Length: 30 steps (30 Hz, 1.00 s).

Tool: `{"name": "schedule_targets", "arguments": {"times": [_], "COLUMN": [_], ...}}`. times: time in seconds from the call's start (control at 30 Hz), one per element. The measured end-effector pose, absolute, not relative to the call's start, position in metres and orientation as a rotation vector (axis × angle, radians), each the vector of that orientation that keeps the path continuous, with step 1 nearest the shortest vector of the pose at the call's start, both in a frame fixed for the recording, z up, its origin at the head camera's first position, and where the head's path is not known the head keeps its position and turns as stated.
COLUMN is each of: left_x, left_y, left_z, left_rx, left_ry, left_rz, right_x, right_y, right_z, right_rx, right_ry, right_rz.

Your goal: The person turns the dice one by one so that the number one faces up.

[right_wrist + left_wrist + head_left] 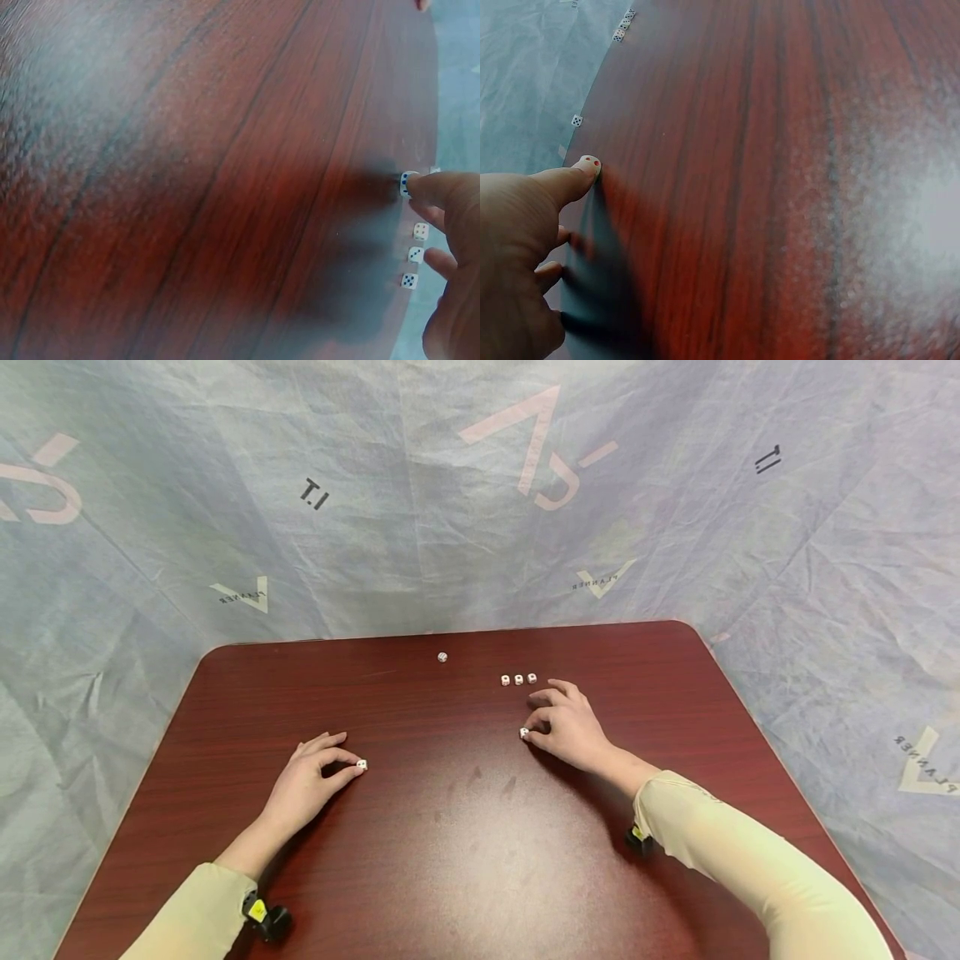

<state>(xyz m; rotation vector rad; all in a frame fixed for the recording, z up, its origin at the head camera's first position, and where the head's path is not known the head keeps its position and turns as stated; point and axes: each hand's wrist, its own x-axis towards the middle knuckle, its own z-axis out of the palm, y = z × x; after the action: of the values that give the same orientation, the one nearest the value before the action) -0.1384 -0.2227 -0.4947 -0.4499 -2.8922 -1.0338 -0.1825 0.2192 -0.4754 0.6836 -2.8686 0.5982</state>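
My left hand (pixel 303 781) pinches a white die (pixel 362 765) between thumb and forefinger over the left half of the table. In the left wrist view that die (pixel 592 163) shows red pips beside the thumb tip. On the right, my right hand (pixel 567 731) holds another white die (pixel 524 733) by thumb and forefinger, its other fingers spread. Blue pips mark this die (pixel 406 184) in the right wrist view. Just beyond the right fingers, three dice (pixel 518 679) stand in a short row. A single die (pixel 442 657) lies farther back, left of the row.
The dark red wooden table (pixel 435 827) has rounded back corners and a glossy glare near its front. Grey printed cloth (pixel 420 543) hangs behind and along both sides. Black wrist cameras (pixel 268 920) sit at the sleeves.
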Motion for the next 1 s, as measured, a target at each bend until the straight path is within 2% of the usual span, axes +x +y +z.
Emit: {"name": "schedule_targets", "arguments": {"times": [0.33, 1.0], "left_x": [-0.138, -0.138], "left_y": [-0.223, -0.222], "left_z": [-0.494, -0.496], "left_rx": [-0.445, -0.447], "left_ry": [-2.897, -2.89], "left_rz": [-1.041, -1.027], "right_x": [-0.184, -0.183], "right_y": [0.22, 0.216], "right_z": [-0.479, -0.461], "right_rx": [0.716, 0.434], "right_ry": [-2.83, -2.739], "right_rz": [0.543, 1.333]}}
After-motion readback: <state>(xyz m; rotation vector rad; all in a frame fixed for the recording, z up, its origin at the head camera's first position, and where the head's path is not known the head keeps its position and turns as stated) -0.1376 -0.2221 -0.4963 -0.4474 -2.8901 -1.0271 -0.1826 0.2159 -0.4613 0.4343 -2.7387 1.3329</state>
